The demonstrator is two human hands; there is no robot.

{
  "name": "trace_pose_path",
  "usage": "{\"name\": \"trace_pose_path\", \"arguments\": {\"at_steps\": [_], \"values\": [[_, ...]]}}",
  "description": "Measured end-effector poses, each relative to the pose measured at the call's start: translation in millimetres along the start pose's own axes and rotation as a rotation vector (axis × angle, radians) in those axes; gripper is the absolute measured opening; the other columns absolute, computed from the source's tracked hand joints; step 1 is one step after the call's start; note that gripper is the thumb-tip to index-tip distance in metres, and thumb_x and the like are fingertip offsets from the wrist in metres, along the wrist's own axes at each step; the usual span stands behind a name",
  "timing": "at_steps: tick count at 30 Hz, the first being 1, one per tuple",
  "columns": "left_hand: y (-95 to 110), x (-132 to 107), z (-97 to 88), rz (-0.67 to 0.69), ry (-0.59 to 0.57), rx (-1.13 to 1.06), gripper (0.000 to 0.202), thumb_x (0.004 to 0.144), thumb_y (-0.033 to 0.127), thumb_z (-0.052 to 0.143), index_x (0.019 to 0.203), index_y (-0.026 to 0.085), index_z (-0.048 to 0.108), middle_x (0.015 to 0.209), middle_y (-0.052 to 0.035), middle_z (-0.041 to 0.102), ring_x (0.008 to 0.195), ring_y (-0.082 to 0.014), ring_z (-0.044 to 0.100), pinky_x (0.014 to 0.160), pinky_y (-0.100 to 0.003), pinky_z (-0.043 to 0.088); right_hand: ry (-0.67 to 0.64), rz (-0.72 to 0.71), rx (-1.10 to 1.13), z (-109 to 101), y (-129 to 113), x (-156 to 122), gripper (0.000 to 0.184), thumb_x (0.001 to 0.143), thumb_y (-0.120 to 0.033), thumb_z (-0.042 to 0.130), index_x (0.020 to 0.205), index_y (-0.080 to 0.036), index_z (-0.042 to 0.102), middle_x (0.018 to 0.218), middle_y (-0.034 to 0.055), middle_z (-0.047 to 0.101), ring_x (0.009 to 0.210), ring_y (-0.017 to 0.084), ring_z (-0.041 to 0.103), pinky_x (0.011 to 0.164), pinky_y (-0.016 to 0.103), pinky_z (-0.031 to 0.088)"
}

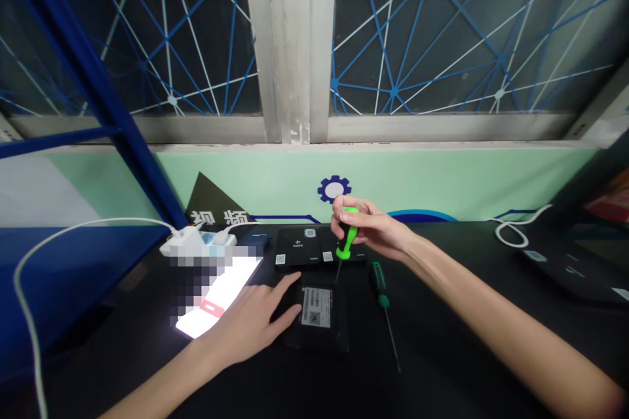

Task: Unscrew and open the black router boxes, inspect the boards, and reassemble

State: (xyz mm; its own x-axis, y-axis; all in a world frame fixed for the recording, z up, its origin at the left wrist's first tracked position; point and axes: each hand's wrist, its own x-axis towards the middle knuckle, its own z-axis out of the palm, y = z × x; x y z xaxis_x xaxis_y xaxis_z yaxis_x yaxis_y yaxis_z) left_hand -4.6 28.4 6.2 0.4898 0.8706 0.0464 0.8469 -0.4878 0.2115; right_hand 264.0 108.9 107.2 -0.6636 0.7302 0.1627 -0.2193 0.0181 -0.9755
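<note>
The left hand [250, 322] and right hand [366, 226] are bare and long-fingered, narrowing from slim, sleeveless forearms [491, 314] (the nails look short, though that is hard to tell at this size).

The right hand [373, 229] held a green and black screwdriver [347, 236] up in the air, with its thin tip pointing down. A flat black box [319, 337] with a white label [315, 307] lay on the table [442, 340], and the left hand [250, 324] was open at its edge.
</note>
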Motion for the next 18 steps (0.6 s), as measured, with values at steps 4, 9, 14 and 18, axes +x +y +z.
{"name": "trace_pose_path", "arguments": {"at_steps": [4,9,14,18], "values": [[0.5,-0.1,-2.0,-0.001,-0.001,-0.016,0.057,0.105,0.056,0.030,0.153,0.024,0.034,0.064,0.0036,0.050,0.060,-0.0211,0.057,0.055,-0.028,0.033,-0.001,-0.003,-0.005,2.0,-2.7,-1.4,0.034,0.090,-0.051,0.062,0.089,-0.018,0.067,0.075,0.0028,0.061,0.053,0.009,0.032,0.047,0.024,0.017],[0.4,-0.2,-2.4,-0.001,0.003,-0.018,0.057,0.105,0.056,0.031,0.153,0.024,0.035,0.063,0.0037,0.051,0.059,-0.0202,0.057,0.055,-0.028,0.033,0.008,-0.008,-0.038,3.3,-1.2,-1.8,0.036,0.090,-0.046,0.060,0.078,-0.015,0.072,0.078,0.0042,0.060,0.052,0.009,0.035,0.048,0.025,0.029],[0.7,0.5,-2.0,0.006,0.009,-0.015,0.058,0.105,0.056,0.031,0.153,0.024,0.035,0.064,0.0029,0.053,0.061,-0.0208,0.058,0.055,-0.028,0.034,0.014,-0.089,-0.119,2.3,5.4,1.1,0.036,0.094,-0.049,0.057,0.083,-0.016,0.067,0.087,0.0074,0.071,0.049,0.008,0.041,0.045,0.023,0.027],[0.9,0.2,-2.2,0.002,0.002,-0.020,0.058,0.105,0.057,0.030,0.153,0.025,0.035,0.064,0.0028,0.054,0.061,-0.0217,0.058,0.056,-0.030,0.035,-0.010,-0.088,-0.138,1.8,4.5,0.1,0.031,0.094,-0.046,0.058,0.083,-0.017,0.063,0.080,0.0081,0.075,0.047,0.008,0.045,0.044,0.022,0.028]]}}
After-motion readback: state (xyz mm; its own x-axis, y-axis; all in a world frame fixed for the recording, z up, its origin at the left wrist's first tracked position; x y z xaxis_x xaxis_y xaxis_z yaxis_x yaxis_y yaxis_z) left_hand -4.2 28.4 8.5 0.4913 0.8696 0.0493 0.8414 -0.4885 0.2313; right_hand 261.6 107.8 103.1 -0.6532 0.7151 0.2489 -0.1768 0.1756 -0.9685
